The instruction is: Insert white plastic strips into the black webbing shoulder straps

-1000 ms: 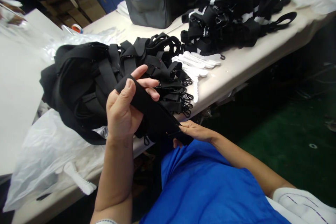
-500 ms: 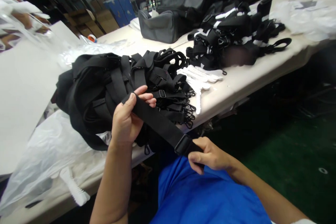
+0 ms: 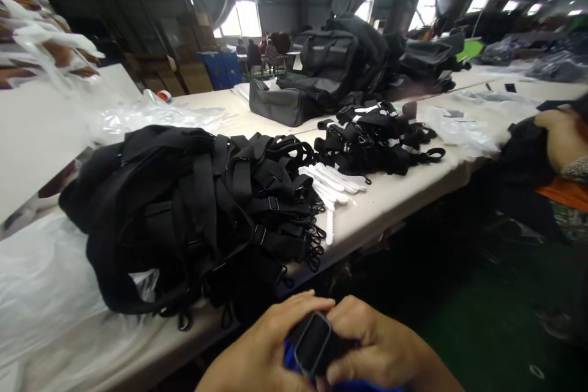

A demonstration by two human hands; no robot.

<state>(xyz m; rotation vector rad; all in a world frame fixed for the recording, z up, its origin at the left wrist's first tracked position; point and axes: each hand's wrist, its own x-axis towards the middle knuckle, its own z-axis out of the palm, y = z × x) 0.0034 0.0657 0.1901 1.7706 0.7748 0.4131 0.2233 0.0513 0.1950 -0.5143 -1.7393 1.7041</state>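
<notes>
Low in front of me, my left hand (image 3: pixel 271 343) and my right hand (image 3: pixel 374 343) come together around a black webbing strap (image 3: pixel 313 338). A rectangular slide buckle (image 3: pixel 301 352) on this strap faces up between them. Fingers of both hands are closed on the strap, the left at its left side, the right at its right; some fingertips are hidden. Just beyond lies a large heap of black straps (image 3: pixel 184 196) with metal hooks along its right end. White ribbed strap pads (image 3: pixel 331 182) lie beside the heap.
A second pile of black straps with white pads (image 3: pixel 376 135) lies further back. Behind are black bags (image 3: pixel 285 101). Clear plastic (image 3: pixel 50 282) covers the table's left part. A co-worker's hand (image 3: pixel 563 138) holds black fabric at right. The table edge (image 3: pixel 390 214) runs diagonally.
My hands, earlier apart with the strap stretched between them, have come together lower down around the buckle. My view has tilted up, and a co-worker's hand now shows at right.
</notes>
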